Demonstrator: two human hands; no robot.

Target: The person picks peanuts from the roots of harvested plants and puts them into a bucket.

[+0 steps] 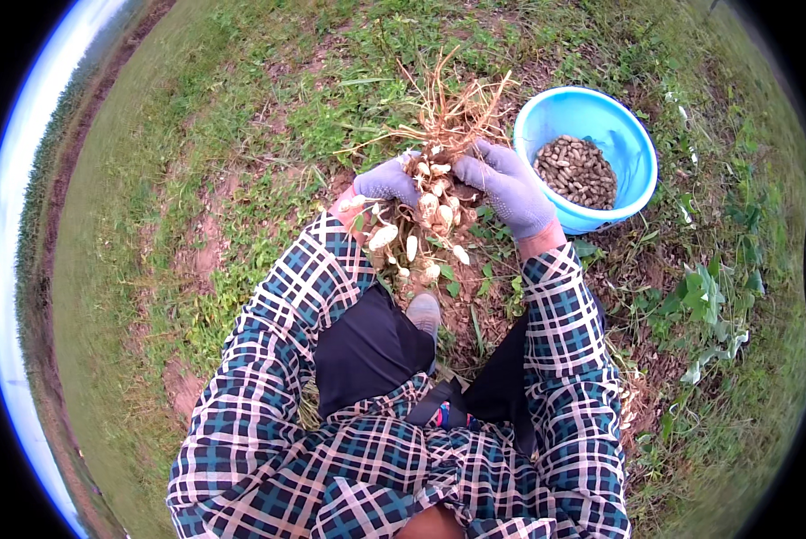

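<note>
A peanut plant's root clump [436, 202], with pale pods hanging from it and dry roots pointing up, is between my hands. My left hand [388, 180], in a light purple dotted work glove, grips the clump from the left, its fingertips hidden behind the pods. My right hand [507, 185], gloved the same way, has its thumb and fingers closed on the right side of the roots. Just right of my right hand, a light blue plastic bucket [635, 145] holds a heap of loose peanuts in their shells [576, 172].
Grass and weeds [268, 168] with patches of bare soil surround me. One shoe [423, 313] shows below the clump. Broad-leaved green plants [702, 296] grow at the right. More peanut pods [626, 407] lie on the ground beside my right sleeve.
</note>
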